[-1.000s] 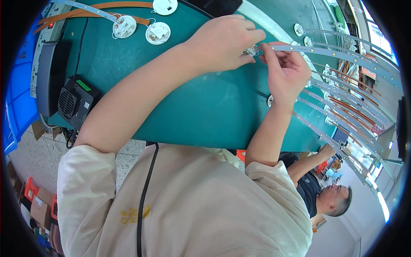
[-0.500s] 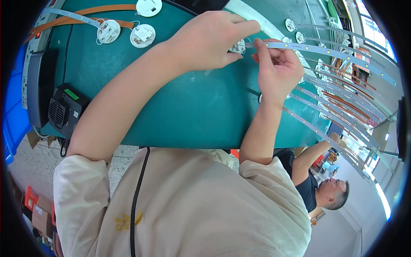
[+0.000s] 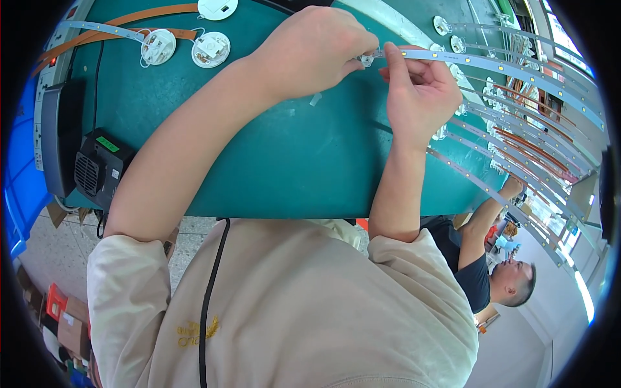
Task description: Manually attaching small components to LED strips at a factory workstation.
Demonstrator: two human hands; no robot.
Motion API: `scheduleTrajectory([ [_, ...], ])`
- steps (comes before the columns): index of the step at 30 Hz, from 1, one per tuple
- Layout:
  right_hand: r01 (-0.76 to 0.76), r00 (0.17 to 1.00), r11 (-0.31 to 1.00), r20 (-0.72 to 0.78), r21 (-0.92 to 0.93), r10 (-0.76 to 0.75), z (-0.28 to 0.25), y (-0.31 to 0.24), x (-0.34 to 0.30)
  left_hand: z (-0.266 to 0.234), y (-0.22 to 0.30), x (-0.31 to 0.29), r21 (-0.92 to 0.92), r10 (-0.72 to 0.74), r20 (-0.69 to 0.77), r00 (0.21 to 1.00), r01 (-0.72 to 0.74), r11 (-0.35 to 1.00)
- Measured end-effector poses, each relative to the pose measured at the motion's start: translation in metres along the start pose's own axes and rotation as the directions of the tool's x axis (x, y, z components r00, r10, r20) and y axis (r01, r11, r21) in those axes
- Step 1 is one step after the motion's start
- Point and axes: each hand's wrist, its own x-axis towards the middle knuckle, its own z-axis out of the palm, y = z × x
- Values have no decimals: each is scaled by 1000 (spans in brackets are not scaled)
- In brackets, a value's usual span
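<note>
Above the far part of the green table mat, my left hand (image 3: 317,55) is closed, thumb and fingers pinching a small white piece (image 3: 369,60) with wires. Most of that piece is hidden behind the fingers. Just to its right, my right hand (image 3: 424,94) pinches the near end of a white LED strip (image 3: 479,61) between thumb and forefinger, its other fingers curled. The strip runs off to the right, dotted with small yellow LEDs. The two hands are close together, the strip's end beside the white piece.
Round white modules (image 3: 211,50) with wires and brown strips (image 3: 149,13) lie at the far left. A black vented device (image 3: 100,165) stands at the left edge. More LED strips (image 3: 479,181) with white modules spread along the right. A co-worker (image 3: 472,258) is at the right.
My left fingers have closed further over the white piece, which shows less now. My right hand keeps its pinch on the LED strip. The view has shifted slightly.
</note>
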Motion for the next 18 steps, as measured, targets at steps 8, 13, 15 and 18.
scheduleTrajectory([
  [8,70,997,994,-25,-88,-73,4,9,-1,3,-1,-7,78,-25,26,999,23,997],
  [13,90,996,993,10,-73,-90,5,8,-2,-2,0,-2,61,-35,89,995,30,998],
  [15,104,995,992,18,-67,-103,4,10,-1,0,-1,-2,34,-21,55,998,19,999],
  [18,111,994,993,28,-48,-109,4,9,0,2,-4,-3,5,15,-13,1000,-15,1000],
])
